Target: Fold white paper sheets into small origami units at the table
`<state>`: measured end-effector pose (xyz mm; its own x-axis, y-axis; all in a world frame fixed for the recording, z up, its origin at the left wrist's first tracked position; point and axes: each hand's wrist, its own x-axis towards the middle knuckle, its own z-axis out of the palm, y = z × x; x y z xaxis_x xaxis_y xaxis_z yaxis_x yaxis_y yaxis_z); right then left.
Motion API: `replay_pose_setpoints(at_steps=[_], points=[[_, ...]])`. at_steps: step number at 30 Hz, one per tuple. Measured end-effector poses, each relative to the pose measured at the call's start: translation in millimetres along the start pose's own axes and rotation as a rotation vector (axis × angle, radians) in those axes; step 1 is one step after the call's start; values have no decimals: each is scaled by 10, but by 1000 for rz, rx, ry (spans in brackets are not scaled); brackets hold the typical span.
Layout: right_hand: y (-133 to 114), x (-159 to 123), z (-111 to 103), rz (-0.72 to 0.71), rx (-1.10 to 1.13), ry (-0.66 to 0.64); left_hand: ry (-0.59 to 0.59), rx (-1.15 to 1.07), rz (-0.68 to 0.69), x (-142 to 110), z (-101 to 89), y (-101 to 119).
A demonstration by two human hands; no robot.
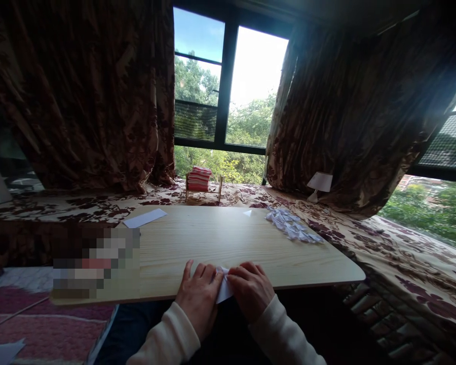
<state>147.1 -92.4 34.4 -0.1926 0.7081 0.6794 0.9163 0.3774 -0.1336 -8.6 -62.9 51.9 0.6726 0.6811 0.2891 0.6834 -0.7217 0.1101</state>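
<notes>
A small piece of folded white paper lies between my two hands at the near edge of the wooden table. My left hand presses on its left side, thumb and fingertips at the paper's upper part. From the right, my right hand pinches the same paper, its fingers curled together. Part of the paper is hidden under the fingers. Farther off, a single small white folded paper piece rests near the table's back edge. Many similar folded paper pieces form a pile at the back right.
A stack of white paper strips lies at the table's back left. Blurred blocks cover the left end. Behind the table, a small wooden rack holds folded red-striped cloths, and a white lamp stands on the flowered sill cover.
</notes>
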Motion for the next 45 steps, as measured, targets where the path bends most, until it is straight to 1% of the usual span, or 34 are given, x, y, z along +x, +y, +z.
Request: replay_pose_setpoints(at_steps=[3, 6, 13, 20, 26, 30, 33, 35, 36, 39, 41, 43, 45], points=[[-24, 0, 9, 13, 1, 15, -39, 4, -16, 11, -36, 23], [-46, -9, -6, 9, 2, 10, -40, 14, -25, 0, -34, 15], [-68, -22, -63, 25, 21, -57, 53, -38, 70, -19, 34, -58], [-82, -54, -46, 57, 53, -49, 96, -54, 48, -32, 74, -94], [-91, -95, -121, 44, 95, -101, 111, -108, 77, -108, 37, -152], [-21, -45, -166, 36, 102, -134, 184, -101, 65, -181, 140, -70], [99, 26, -124, 46, 81, -158, 251, -93, 102, -246, 248, 14], [174, 53, -76, 55, 73, -161, 285, -128, 134, -274, 252, 34], [202, 55, -54, 54, 73, -157, 294, -159, 141, -274, 224, 26], [245, 29, -13, 26, 84, -127, 300, -238, 100, -185, 55, -67], [251, 6, -11, 8, 82, -116, 308, -214, 60, -55, -49, -155], [254, -7, -23, 1, 79, -125, 355, -185, 16, 100, -87, -225], [264, -11, -38, -2, 82, -146, 359, -178, 27, 240, -55, -256]])
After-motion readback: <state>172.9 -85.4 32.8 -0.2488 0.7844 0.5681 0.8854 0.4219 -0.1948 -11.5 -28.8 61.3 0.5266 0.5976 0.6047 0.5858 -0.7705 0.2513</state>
